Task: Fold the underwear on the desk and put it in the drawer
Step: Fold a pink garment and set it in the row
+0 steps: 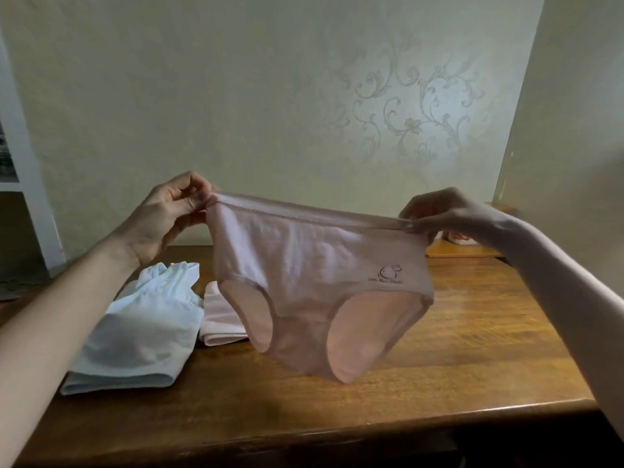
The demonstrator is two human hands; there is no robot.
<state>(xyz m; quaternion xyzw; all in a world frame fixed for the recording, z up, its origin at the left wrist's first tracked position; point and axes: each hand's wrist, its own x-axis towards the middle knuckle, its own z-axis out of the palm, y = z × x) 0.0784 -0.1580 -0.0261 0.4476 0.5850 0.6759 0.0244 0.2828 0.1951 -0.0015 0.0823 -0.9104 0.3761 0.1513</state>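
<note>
Pale pink underwear (314, 265) with a small printed logo hangs spread out above the wooden desk (456, 349). My left hand (169, 214) pinches the left end of its waistband. My right hand (435, 214) pinches the right end, so the waistband is stretched between them. The crotch hangs down just above the desk top. No drawer is in view.
A white folded garment (141, 332) lies on the desk's left part, with a folded pink piece (219, 319) beside it, partly behind the held underwear. A small white and red object (456, 236) sits at the back right. Wallpapered wall stands behind the desk.
</note>
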